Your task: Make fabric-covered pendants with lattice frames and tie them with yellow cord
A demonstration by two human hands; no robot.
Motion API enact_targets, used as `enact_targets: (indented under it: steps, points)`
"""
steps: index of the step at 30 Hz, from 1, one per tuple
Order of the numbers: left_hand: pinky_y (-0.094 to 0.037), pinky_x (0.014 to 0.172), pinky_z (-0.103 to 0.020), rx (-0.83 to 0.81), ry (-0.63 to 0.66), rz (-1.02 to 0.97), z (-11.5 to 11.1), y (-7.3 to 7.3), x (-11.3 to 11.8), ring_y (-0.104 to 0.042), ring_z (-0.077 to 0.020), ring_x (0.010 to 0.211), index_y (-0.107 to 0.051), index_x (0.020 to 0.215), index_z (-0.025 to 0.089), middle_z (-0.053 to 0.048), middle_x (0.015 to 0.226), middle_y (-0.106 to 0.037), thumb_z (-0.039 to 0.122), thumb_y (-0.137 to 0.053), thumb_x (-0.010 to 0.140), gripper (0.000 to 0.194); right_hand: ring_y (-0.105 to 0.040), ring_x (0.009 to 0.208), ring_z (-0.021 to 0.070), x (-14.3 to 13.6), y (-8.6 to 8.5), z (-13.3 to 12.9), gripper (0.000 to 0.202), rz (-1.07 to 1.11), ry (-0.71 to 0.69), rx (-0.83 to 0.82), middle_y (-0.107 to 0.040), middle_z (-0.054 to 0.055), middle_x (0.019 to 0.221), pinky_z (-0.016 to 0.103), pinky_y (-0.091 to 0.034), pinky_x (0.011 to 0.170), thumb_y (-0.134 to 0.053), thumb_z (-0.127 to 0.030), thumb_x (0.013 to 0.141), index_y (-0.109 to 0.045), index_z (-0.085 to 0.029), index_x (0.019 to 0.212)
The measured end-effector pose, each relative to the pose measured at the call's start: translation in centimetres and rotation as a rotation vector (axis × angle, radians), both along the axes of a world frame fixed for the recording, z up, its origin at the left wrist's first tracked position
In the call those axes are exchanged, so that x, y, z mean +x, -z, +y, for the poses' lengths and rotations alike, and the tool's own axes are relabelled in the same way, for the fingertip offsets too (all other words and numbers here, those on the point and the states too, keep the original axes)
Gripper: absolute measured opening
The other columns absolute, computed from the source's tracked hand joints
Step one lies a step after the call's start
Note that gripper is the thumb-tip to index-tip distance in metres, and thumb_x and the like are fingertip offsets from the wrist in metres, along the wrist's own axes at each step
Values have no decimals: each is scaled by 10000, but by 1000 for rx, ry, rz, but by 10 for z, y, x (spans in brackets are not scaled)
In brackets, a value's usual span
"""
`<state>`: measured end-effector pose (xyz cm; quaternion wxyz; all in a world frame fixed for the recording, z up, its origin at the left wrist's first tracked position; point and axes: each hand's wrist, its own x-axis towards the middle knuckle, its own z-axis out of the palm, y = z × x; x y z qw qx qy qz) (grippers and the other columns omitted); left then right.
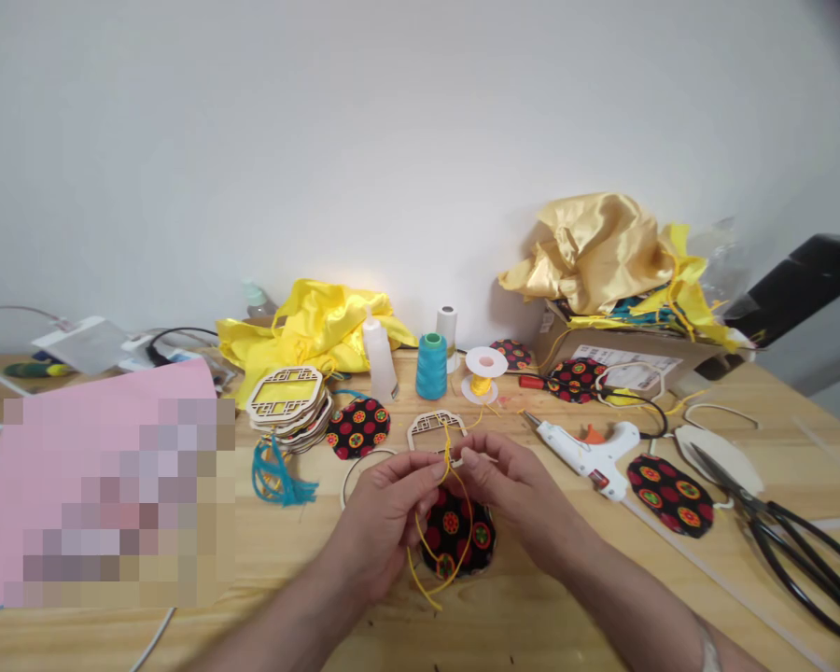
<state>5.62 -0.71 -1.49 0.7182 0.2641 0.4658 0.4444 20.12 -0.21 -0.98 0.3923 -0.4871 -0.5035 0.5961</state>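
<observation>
Both hands meet over the middle of the table, pinching a yellow cord (470, 537). My left hand (392, 504) is closed with thumb and forefinger on it, and my right hand (508, 485) grips it just to the right. Loops and loose ends of the cord dangle below the fingers. Just beyond the fingertips is a pale wooden lattice frame (414, 431), with the cord running up across it. Beneath the hands lies a black floral fabric piece (466, 532), partly covered. The exact crossing of the cord is hidden by the fingers.
A white glue gun (588, 453) and black-handled scissors (777, 532) lie right. Behind stand a blue thread cone (432, 367), a yellow cord spool (486, 364) and a glue bottle (380, 359). Stacked lattice frames (284, 397) and a blue tassel (273, 476) sit left; a cardboard box (616, 345) stands back right.
</observation>
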Motion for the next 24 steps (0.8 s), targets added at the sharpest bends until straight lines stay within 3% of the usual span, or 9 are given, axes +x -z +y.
enact_targets:
  steps: [3, 6, 9, 19, 24]
  points:
    - [-324, 402, -146, 52, 79, -14, -2, 2, 1, -460, -50, 417, -672, 729, 130, 24, 495, -553, 266, -718, 661, 159, -557, 522, 114, -2, 2, 0, 263, 108, -79, -164, -572, -20, 602, 241, -447, 520, -547, -430, 781, -479, -182, 835]
    - [-203, 345, -148, 61, 127, 52, -3, 3, 1, -320, -24, 349, -676, 725, 129, 69, 421, -436, 287, -716, 661, 176, -393, 393, 66, -2, 0, -1, 269, 25, -61, -108, -447, -77, 464, 184, -294, 397, -562, -431, 759, -463, -183, 737]
    - [-120, 339, -158, 43, 141, 101, -3, 3, 0, -212, -9, 337, -676, 737, 133, 99, 403, -355, 298, -716, 661, 185, -349, 453, 64, 1, -1, 0, 254, -46, -23, -20, -408, -69, 504, 191, -263, 422, -591, -385, 733, -484, -167, 661]
    - [-136, 370, -171, 132, 176, 244, -3, -8, 3, -261, -20, 379, -702, 696, 118, 62, 433, -448, 357, -720, 647, 244, -330, 488, 79, 4, -1, 2, 189, -137, 4, 53, -396, -59, 517, 208, -267, 452, -550, -286, 751, -481, -170, 619]
    - [-131, 383, -173, 121, 153, 199, -3, -8, 2, -229, -27, 388, -687, 656, 119, 81, 405, -367, 369, -709, 655, 251, -362, 482, 80, 4, -4, 4, 184, -112, -47, 4, -435, -48, 532, 211, -285, 460, -541, -310, 758, -535, -152, 664]
